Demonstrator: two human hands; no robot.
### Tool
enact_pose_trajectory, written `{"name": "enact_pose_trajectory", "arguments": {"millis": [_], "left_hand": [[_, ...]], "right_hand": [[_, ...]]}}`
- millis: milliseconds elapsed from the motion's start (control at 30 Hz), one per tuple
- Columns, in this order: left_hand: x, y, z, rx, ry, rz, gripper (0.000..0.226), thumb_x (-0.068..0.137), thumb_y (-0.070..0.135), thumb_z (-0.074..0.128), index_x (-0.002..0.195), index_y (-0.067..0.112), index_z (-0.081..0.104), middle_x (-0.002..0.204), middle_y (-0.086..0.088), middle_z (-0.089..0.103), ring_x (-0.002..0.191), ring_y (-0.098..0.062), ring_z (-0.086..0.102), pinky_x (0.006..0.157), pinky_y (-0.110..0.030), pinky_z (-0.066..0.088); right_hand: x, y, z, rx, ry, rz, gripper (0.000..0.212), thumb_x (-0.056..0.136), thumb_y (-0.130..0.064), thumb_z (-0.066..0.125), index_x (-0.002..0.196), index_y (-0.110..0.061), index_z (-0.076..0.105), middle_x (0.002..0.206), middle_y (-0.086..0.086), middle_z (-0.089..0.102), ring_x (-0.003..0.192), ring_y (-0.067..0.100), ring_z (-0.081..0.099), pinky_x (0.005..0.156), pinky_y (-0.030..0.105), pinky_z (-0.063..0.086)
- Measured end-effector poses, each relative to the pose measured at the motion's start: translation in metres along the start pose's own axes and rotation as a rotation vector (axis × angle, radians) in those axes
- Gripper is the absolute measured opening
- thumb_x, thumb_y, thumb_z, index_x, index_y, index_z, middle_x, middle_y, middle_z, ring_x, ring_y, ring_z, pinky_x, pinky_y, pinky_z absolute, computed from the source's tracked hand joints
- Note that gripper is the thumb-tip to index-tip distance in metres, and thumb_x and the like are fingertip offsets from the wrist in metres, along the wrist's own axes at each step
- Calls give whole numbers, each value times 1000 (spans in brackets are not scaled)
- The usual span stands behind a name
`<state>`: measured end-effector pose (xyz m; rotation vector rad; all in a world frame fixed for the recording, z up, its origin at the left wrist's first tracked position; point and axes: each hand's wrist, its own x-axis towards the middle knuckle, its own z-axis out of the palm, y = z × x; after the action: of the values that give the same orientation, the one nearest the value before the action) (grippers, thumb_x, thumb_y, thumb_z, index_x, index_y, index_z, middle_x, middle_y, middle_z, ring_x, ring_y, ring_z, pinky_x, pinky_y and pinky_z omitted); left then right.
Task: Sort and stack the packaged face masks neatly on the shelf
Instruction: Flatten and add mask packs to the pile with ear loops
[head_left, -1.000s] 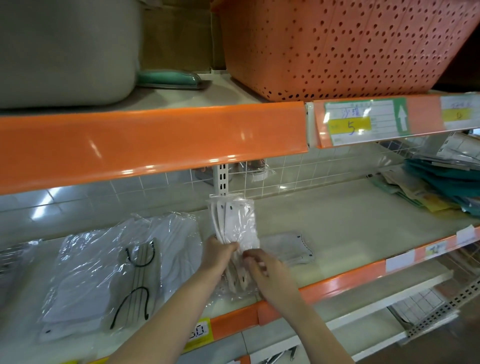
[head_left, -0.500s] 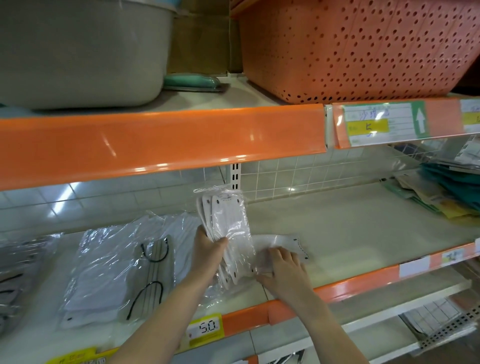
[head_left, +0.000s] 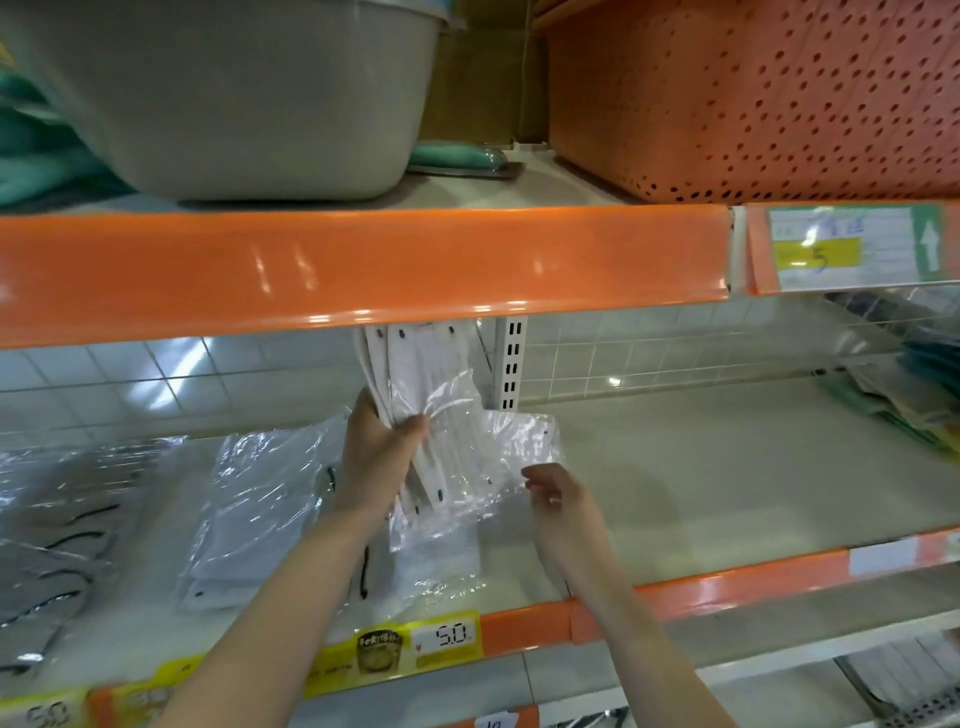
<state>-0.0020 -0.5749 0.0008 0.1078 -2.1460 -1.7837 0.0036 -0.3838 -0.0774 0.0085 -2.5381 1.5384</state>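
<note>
– What's she got there?

– Left hand (head_left: 382, 447) grips a fanned bunch of mask packs (head_left: 423, 395), held upright above the shelf (head_left: 675, 467). Right hand (head_left: 558, 493) pinches 1 loose pack's (head_left: 511, 441) edge, I think.

– Tricky to handle?

– Light, floppy, slick film, prob slides apart. Better to clamp mid-stack, not the wrapper edge.

– Room to set down?

– Bare shelf on the right; more bagged masks (head_left: 260, 504) lie left. Basin (head_left: 234, 98) & orange basket (head_left: 753, 98) on the shelf above, price tag (head_left: 447, 636) on the front rail.

Yellow shelf tag (head_left: 445, 636) reads "5.0"; upper price card (head_left: 821, 255) "5".
</note>
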Motion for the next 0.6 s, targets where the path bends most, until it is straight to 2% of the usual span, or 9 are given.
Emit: {"name": "enact_pose_trajectory", "arguments": {"millis": [67,167,233,300,333,433,500,533,600], "left_hand": [[2,1,-13,77,15,91,34,79,19,61,112,21,52,94,-2,65,86,-21,65,76,-35,53],[-1,-1,-24,333,85,274,38,86,9,62,122,15,52,90,-7,66,82,-34,63,69,-38,50],[-4,-4,-29,638,130,585,38,85,10,57,123,15,53,82,-12,66,73,-33,64,60,-34,49],[-4,-17,-34,869,71,907,41,79,16,51,119,18,52,81,-7,68,69,-28,64,53,-28,48],[-4,-27,-36,919,22,992,41,78,17,51,119,18,51,86,-6,69,71,-27,64,54,-29,50],[-15,-51,-42,1019,-63,1015,37,81,21,52,118,22,50,96,-1,70,79,-24,65,64,-30,52],[-27,-68,-47,1066,-133,995,38,81,21,51,118,25,50,99,3,69,84,-22,65,68,-33,54],[-32,-74,-48,1084,-172,963,40,80,19,54,119,26,50,100,3,68,86,-22,64,69,-34,54],[-41,-84,-51,1103,-225,900,44,76,18,58,119,28,50,102,4,66,88,-22,62,69,-35,56]], "right_hand": [[3,-7,6,154,-3,49,35,89,2,49,88,-31,62,91,-7,66,87,13,62,72,19,45],[7,-20,16,287,-25,102,30,94,0,46,89,-25,62,90,-2,65,87,22,62,68,15,45],[7,-28,21,423,-58,153,20,100,-11,44,95,-18,62,93,3,67,85,22,63,71,19,47],[4,-34,24,674,-81,245,26,103,-27,40,100,-14,63,96,6,71,87,23,66,79,30,50],[3,-35,25,821,-92,283,33,103,-34,37,102,-14,63,97,7,72,89,25,67,81,35,51],[2,-42,23,1146,-180,408,51,99,-50,31,111,-9,60,107,18,67,89,29,66,72,38,54],[-1,-46,25,1262,-263,490,51,96,-53,34,103,-8,58,91,17,67,72,27,67,59,34,55],[-2,-46,25,1268,-281,512,46,95,-51,39,101,-8,56,84,13,67,67,26,67,58,33,55],[-6,-46,27,1127,-288,494,34,92,-38,52,101,-6,58,85,11,68,70,24,67,61,33,53]]}}
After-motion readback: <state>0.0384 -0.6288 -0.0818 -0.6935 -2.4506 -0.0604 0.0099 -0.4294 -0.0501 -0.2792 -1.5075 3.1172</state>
